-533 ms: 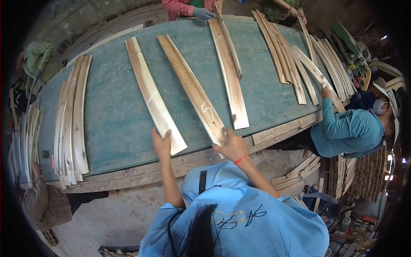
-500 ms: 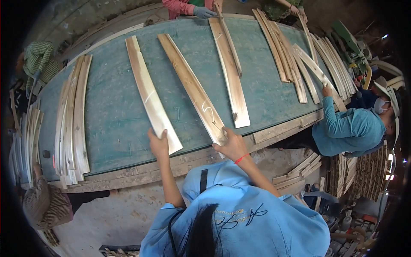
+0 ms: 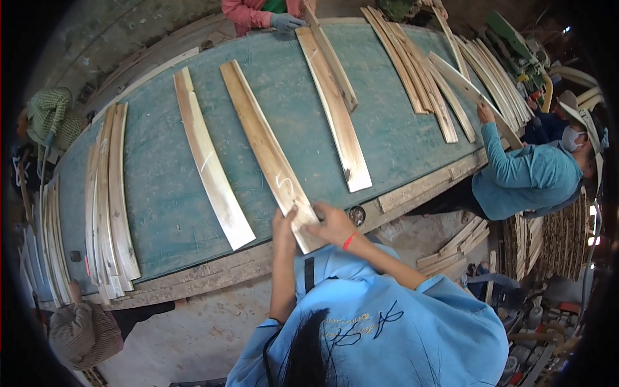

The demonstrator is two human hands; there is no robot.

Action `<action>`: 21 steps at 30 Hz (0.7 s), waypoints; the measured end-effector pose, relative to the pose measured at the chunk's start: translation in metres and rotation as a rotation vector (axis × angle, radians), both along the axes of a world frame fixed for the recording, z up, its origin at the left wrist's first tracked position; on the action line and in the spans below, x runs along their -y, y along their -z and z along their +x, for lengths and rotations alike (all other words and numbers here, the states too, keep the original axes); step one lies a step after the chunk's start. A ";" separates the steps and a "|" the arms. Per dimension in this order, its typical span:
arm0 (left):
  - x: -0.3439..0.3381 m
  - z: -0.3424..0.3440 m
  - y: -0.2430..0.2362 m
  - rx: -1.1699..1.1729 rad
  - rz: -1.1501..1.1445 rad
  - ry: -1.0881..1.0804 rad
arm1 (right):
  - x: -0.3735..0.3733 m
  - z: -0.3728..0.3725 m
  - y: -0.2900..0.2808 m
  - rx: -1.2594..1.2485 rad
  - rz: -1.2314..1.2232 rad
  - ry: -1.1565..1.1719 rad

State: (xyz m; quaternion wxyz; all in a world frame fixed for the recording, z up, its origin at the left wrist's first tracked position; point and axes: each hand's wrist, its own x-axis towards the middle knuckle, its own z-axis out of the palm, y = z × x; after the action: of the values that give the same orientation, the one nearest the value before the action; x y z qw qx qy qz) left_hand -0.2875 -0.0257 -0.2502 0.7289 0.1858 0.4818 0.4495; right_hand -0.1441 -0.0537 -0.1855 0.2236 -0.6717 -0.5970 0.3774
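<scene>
A long wooden plank (image 3: 264, 145) with a white chalk mark slants toward me, its near end past the table's front edge. My left hand (image 3: 284, 229) is closed on the plank's left edge near that end. My right hand (image 3: 334, 227), with a red string at the wrist, grips the right edge, thumb on the wood. Left of it lies another plank (image 3: 206, 155) with a chalk stroke and a pale near end. To the right rests a third plank (image 3: 335, 109), with a narrower strip standing along its far part.
The green table (image 3: 161, 213) has a wooden front edge. Planks lie in groups at left (image 3: 109, 206) and right (image 3: 419, 71). A gloved co-worker's hand (image 3: 287, 22) is at the far side. A person in teal (image 3: 532, 184) handles a plank at right. A dark round object (image 3: 355, 215) sits near my right hand.
My left hand has left the left plank and taken the middle plank's left edge. That plank has come nearer to me. The whole view has shifted slightly.
</scene>
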 end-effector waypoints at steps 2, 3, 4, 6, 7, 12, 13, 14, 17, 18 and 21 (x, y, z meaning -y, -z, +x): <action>-0.009 -0.003 0.001 0.033 -0.022 -0.113 | -0.017 0.023 0.006 0.085 0.010 0.051; -0.018 -0.013 0.011 -0.135 0.070 -0.096 | -0.024 0.036 0.010 0.124 0.029 0.141; -0.025 -0.025 -0.001 -0.185 0.074 -0.077 | -0.031 0.047 0.004 0.197 0.061 0.197; -0.043 -0.048 -0.015 -0.203 0.117 -0.064 | -0.052 0.075 0.014 0.308 0.167 0.227; -0.056 -0.054 -0.012 -0.307 0.151 -0.096 | -0.062 0.083 0.018 0.366 0.190 0.298; -0.088 -0.072 -0.005 -1.106 0.265 0.040 | -0.108 0.104 0.018 0.467 -0.036 0.295; -0.082 -0.068 -0.005 -1.268 0.286 -0.018 | -0.115 0.104 0.022 0.462 -0.042 0.294; -0.074 -0.060 -0.012 -1.273 0.287 -0.009 | -0.122 0.106 0.025 0.478 -0.071 0.292; -0.037 -0.045 -0.031 -1.671 0.531 -0.126 | -0.134 0.104 0.034 0.542 -0.085 0.281; -0.024 -0.041 -0.033 -1.676 0.523 -0.124 | -0.136 0.102 0.037 0.595 -0.067 0.279; 0.013 -0.026 -0.038 -1.508 0.635 -0.063 | -0.141 0.113 0.049 0.557 -0.068 0.230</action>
State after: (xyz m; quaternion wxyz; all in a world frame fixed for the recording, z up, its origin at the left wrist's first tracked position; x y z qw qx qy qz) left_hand -0.3132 -0.0392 -0.2124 0.1090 0.6221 0.6973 0.3389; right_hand -0.0316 0.0877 -0.2344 0.0700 -0.8196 -0.5424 0.1706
